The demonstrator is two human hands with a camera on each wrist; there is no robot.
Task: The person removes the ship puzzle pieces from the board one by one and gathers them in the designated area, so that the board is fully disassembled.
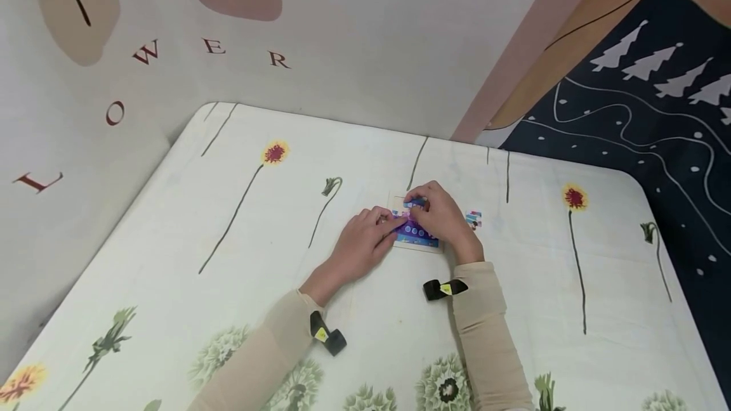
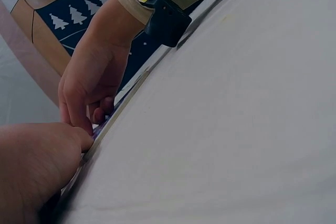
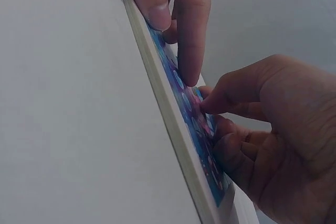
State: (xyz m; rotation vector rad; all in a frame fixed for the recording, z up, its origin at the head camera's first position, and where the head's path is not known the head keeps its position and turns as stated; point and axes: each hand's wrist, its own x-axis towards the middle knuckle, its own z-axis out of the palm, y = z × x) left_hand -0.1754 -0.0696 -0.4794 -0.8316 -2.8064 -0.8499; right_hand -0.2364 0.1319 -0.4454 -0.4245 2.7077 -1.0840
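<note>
A jigsaw puzzle [image 1: 419, 238], purple and blue, lies in a thin pale tray [image 3: 152, 69] on the table. My left hand [image 1: 362, 243] is at its left side, index finger extended onto the picture and thumb [image 3: 159, 17] at the tray's near edge. From the right, my right hand [image 1: 442, 217] reaches over the puzzle, thumb and index finger pinching a small pinkish-purple puzzle piece [image 3: 195, 100] at its surface. The fingers partly hide that piece. In the left wrist view, my right hand [image 2: 97, 72] bends down beside my left hand [image 2: 39, 163], fingertips close together.
Loose puzzle pieces [image 1: 474, 219] lie just right of the tray, partly behind the right wrist. A flower-print cloth [image 1: 228, 176] covers the table. Walls with printed letters and trees stand behind it. Black wrist cameras [image 1: 440, 289] sit on both sleeves.
</note>
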